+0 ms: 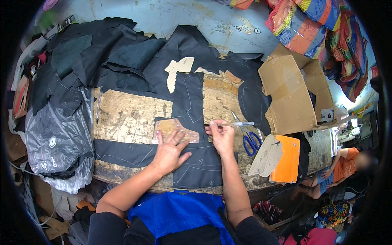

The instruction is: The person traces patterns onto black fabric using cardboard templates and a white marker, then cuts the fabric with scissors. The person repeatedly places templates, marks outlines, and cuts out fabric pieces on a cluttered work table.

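My left hand (169, 150) lies flat, fingers spread, pressing a brown cardboard pattern piece (173, 127) onto a strip of black fabric (192, 106) on the worn wooden board (126, 116). My right hand (220, 136) pinches a clear pen (230, 123) held roughly level, its tip at the right edge of the pattern. White traced outlines show on the fabric around both hands. A second black strip (122, 152) runs left under my left wrist.
Blue-handled scissors (250, 139) lie just right of my right hand. An orange sheet (286, 158) and cardboard pieces (288, 96) sit further right. Heaped black fabric (106, 57) covers the back left, a grey plastic bag (57, 139) the left. Another pen (98, 104) lies left. A seated person (341, 167) is at right.
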{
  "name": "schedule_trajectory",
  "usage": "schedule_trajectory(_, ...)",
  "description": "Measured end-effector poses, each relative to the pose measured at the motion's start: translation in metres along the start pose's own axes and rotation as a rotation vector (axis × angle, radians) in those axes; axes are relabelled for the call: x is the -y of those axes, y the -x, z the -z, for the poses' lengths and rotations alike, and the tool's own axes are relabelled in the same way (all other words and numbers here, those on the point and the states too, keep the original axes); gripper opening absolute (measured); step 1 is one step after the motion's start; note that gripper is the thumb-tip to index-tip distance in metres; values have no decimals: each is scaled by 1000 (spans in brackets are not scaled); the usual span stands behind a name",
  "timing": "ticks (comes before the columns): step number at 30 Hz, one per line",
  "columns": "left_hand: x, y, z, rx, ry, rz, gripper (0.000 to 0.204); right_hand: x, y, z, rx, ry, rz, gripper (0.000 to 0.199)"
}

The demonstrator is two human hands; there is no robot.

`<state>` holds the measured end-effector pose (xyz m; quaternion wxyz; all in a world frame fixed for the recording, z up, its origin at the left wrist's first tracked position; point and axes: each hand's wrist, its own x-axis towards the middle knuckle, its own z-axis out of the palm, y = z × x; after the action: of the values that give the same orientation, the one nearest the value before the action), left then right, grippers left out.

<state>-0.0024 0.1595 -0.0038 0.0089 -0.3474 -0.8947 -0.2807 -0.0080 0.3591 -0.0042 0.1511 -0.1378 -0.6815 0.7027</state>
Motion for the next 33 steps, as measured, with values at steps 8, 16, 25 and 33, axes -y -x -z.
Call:
schedule_trajectory(8,-6,-12,-10,48,22,-30,47,-12,1,-23,54,85,150,17)
schedule_trajectory(16,-2,-10,-7,39,44,11,50,-15,0,-28,78,101,98,18)
schedule_trajectory(25,-2,-11,-7,25,35,6,54,-15,-19,-47,121,202,138,13)
schedule_trajectory(33,-4,-12,-7,29,53,3,56,17,-12,-44,229,636,334,13)
